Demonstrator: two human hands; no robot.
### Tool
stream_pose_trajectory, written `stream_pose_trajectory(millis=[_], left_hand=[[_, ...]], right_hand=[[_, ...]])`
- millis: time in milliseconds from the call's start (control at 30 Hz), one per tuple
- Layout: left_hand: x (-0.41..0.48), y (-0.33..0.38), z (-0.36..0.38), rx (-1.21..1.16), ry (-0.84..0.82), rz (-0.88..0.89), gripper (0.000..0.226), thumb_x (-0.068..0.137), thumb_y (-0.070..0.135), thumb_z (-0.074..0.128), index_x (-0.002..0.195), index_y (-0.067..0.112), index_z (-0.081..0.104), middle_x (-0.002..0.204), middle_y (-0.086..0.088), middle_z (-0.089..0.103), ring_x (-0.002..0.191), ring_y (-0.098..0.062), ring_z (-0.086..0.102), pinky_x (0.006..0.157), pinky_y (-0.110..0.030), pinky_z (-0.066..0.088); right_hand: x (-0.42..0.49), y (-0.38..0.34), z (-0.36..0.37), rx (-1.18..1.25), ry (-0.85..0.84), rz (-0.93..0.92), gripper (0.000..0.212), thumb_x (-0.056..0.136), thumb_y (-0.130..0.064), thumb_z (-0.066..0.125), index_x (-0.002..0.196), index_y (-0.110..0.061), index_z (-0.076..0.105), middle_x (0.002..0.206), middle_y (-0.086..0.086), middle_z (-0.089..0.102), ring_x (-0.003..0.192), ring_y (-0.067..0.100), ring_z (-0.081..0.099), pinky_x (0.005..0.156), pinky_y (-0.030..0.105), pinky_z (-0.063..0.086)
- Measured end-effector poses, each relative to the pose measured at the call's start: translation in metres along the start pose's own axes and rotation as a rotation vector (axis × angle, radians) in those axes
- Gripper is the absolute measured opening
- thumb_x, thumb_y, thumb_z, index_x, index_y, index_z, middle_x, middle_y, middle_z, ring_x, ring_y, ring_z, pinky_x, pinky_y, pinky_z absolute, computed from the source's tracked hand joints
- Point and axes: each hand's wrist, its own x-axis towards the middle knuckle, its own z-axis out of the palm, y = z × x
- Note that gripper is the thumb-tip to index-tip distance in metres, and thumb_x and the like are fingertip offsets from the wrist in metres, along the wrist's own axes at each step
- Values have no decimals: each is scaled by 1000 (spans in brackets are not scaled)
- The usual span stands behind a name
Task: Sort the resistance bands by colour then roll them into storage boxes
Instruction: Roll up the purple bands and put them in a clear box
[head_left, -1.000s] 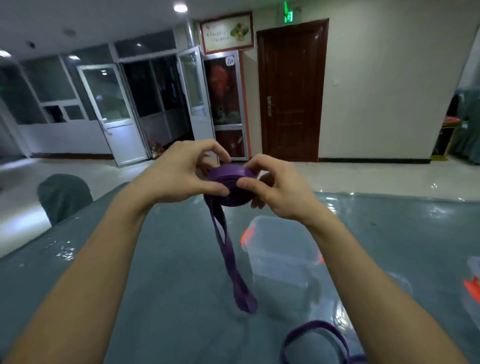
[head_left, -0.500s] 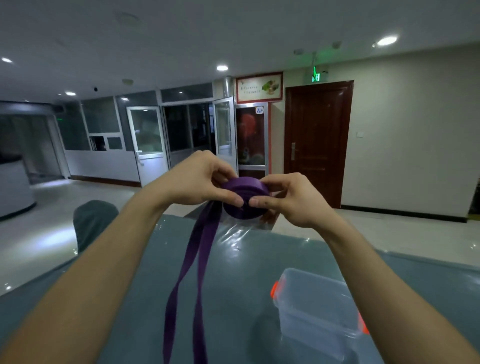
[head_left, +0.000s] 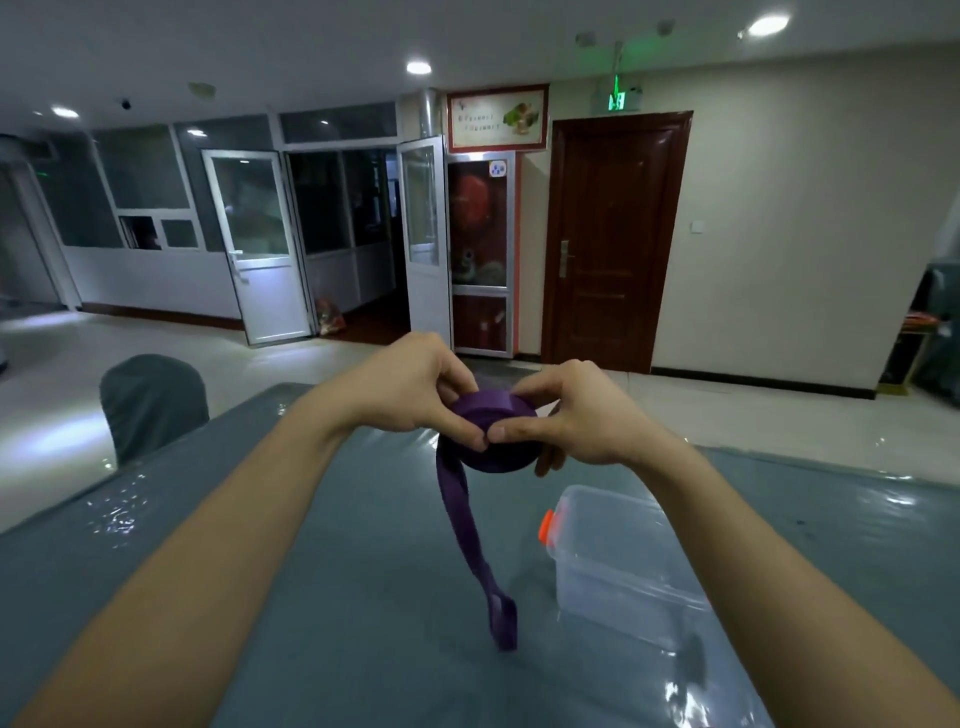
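Shorter tail (head_left: 467, 540); left hand (head_left: 415, 387), right hand (head_left: 579, 413) fingers (head_left: 535, 387) curled round roll (head_left: 493, 415)

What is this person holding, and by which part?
A purple resistance band, held by its rolled-up part: the left hand and right hand pinch it from either side, while the unrolled tail hangs down.
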Motion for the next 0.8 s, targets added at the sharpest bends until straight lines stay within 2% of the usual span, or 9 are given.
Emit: stream_pose_trajectory(millis=[100, 233, 367, 400, 467, 567, 667, 800], left_hand=[[-5, -29, 11, -217, -20, -15, 37, 73, 30, 102, 107, 25, 87, 100, 0, 86, 96, -19, 84, 91, -34, 67], [-15, -65, 50, -390, 34, -31, 37, 74, 31, 101, 108, 26, 87, 103, -5, 86, 101, -24, 83, 99, -38, 65], [-9, -70, 74, -314, -91, -55, 32, 75, 27, 101, 104, 25, 87, 97, -2, 86, 95, -21, 84, 94, -43, 66], [-6, -68, 77, -266, -135, -61, 31, 75, 26, 101, 102, 25, 87, 95, 0, 86, 93, -19, 84, 94, -45, 66], [1, -63, 83, -181, -179, -52, 29, 74, 25, 102, 99, 25, 86, 91, 4, 86, 90, -14, 84, 93, -46, 67], [3, -68, 86, -235, -154, -17, 33, 74, 26, 102, 103, 27, 86, 97, 4, 86, 94, -14, 83, 92, -42, 67], [-4, -86, 99, -421, -91, -36, 48, 69, 29, 104, 113, 24, 85, 107, -1, 86, 103, -21, 83, 96, -42, 66], [-10, -102, 136, -515, 2, -72, 42, 70, 24, 104, 108, 23, 87, 103, -3, 86, 100, -23, 84, 96, -45, 66]], right_hand=[[-4, 13, 10, 89, 59, 38, 50, 70, -60, 89, 105, -23, 83, 90, 5, 82, 64, 34, 78, 60, 52, 66], [-15, 40, 28, 135, 41, 99, 39, 79, -53, 89, 106, -25, 82, 90, 5, 82, 63, 34, 77, 56, 38, 63], [-30, 58, 42, -54, -41, 215, 53, 73, -62, 92, 114, -30, 77, 103, -11, 80, 60, 21, 78, 46, 22, 54], [-31, 60, 46, -114, -60, 233, 54, 73, -59, 94, 116, -30, 77, 106, -12, 80, 58, 19, 78, 46, 23, 54], [-32, 65, 53, -155, -80, 217, 42, 77, -49, 95, 109, -25, 80, 97, -5, 82, 58, 19, 77, 51, 31, 59], [-37, 73, 56, -26, 16, 207, 35, 75, -46, 96, 98, -22, 85, 80, 0, 82, 61, 23, 78, 62, 40, 67], [-47, 86, 56, 204, 135, 214, 43, 67, -51, 96, 97, -22, 87, 79, 8, 82, 61, 31, 77, 60, 35, 64], [-55, 105, 64, 401, 197, 210, 40, 71, -39, 96, 103, -17, 87, 88, 18, 82, 60, 32, 74, 61, 35, 64]])
